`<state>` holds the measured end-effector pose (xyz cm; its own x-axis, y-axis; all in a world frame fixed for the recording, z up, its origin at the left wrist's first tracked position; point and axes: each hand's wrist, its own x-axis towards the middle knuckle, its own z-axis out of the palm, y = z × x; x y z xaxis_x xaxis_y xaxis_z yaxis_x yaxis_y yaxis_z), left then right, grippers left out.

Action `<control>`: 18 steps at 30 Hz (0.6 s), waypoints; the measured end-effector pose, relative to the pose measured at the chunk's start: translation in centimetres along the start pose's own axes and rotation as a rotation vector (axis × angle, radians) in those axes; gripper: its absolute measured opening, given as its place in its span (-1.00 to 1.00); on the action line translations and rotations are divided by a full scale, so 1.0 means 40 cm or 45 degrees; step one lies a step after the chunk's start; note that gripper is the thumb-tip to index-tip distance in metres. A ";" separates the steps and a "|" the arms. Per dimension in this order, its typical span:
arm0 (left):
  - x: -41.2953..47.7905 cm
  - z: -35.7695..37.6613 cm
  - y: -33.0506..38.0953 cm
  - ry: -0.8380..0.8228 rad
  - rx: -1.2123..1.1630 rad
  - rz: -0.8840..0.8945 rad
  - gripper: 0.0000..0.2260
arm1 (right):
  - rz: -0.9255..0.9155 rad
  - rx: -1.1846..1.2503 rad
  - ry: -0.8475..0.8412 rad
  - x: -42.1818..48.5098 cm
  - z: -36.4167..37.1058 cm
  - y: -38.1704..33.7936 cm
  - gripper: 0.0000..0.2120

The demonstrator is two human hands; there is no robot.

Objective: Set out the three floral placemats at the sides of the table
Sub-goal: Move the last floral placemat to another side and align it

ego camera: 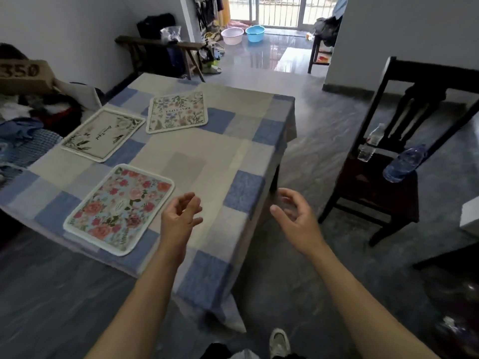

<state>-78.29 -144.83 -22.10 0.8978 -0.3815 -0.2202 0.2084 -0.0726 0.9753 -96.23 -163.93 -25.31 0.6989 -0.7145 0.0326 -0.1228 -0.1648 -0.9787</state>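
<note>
All three mats are down on the surface (220, 149): rose-print placemat (119, 208) at the near edge, leaf-print placemat (103, 134) on the left side, pastel flower placemat (177, 111) toward the far side, lying a bit skewed. Looks done to me, bar maybe squaring up the far one. Left hand (180, 216) hovers just right of the rose-print placemat, fingers loosely curled, holding nothing. Right hand (295, 216) is off the right edge, over the floor, also relaxed and empty. Neither touches a mat.

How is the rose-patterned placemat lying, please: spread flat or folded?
Spread flat: the rose-patterned placemat shows its whole printed face and all four rounded corners on the tablecloth.
</note>
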 end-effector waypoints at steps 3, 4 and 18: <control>0.047 0.066 0.021 0.015 0.021 0.046 -0.85 | 0.026 0.007 -0.012 0.070 -0.056 0.004 -0.51; 0.068 0.083 0.027 0.022 0.032 0.055 -0.83 | 0.021 0.005 -0.016 0.096 -0.068 0.006 -0.52; 0.512 0.453 0.059 0.024 -0.222 0.089 -0.90 | -0.097 -0.222 -0.130 0.606 -0.151 -0.078 -0.59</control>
<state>-66.44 -169.50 -24.06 0.9192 -0.3626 -0.1537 0.2077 0.1148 0.9714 -83.17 -184.83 -20.23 0.7773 -0.6245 0.0760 -0.1806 -0.3372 -0.9239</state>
